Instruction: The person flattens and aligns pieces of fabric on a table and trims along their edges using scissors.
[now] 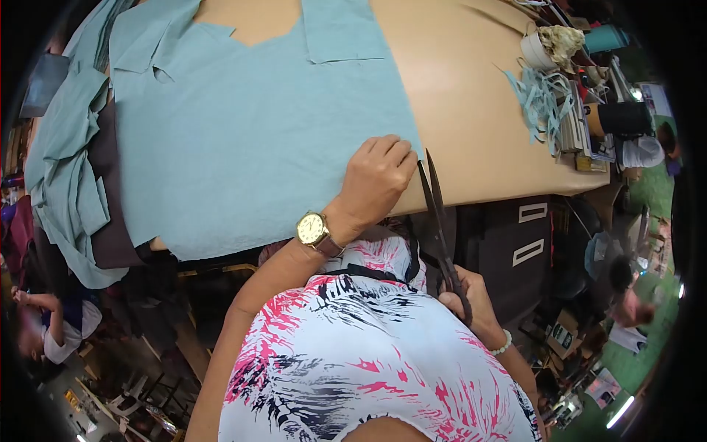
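The light-blue fabric (250, 132) lies spread across the tan bench (471, 110). The left grip (379, 173) rests at its right edge, fingers curled; whether they pinch the cloth cannot be determined. The right grip (475, 298) is closed around the handles of the scissors (442, 247), blades slightly parted, tips beside that edge.
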`<state>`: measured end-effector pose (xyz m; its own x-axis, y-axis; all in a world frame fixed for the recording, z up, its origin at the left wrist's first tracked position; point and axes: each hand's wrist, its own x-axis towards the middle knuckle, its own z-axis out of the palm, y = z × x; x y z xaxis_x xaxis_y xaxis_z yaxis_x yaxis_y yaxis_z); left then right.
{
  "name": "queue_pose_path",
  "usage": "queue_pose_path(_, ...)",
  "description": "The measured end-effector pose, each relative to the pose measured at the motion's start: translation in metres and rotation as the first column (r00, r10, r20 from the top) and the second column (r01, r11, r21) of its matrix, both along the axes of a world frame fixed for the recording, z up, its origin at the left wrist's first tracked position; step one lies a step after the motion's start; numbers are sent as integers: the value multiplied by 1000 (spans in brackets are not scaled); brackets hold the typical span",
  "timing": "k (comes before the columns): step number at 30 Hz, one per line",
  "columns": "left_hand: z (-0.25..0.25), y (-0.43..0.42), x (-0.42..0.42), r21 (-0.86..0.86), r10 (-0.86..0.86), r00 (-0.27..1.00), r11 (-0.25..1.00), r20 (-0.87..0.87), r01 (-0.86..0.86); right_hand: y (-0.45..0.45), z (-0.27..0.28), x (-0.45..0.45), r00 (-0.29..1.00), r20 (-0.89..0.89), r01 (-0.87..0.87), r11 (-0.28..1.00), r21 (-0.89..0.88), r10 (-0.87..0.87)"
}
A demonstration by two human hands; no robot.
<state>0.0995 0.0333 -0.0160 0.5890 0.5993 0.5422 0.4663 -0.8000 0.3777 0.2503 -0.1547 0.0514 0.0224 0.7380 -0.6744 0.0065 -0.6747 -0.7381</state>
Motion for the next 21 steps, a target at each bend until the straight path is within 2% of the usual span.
queue_pose_path(3,1,-2,-1,-3,-18,1000,1000,-24,18,13,0,-10,999,44,5,1000,13,-6)
queue_pose_path(6,-1,-3,-1,6,-29,999,1000,-16,29,22,-3,-13,999,16,47,999,17,-48)
queue_pose_path(15,0,-3,-2,40,-43,997,998,63,40,37,-16,-10,993,115,-50,995,83,40)
queue_pose_path(21,1,-4,-3,39,-45,997,998,65,43,41,-10,-13,998,68,13,999,48,-17)
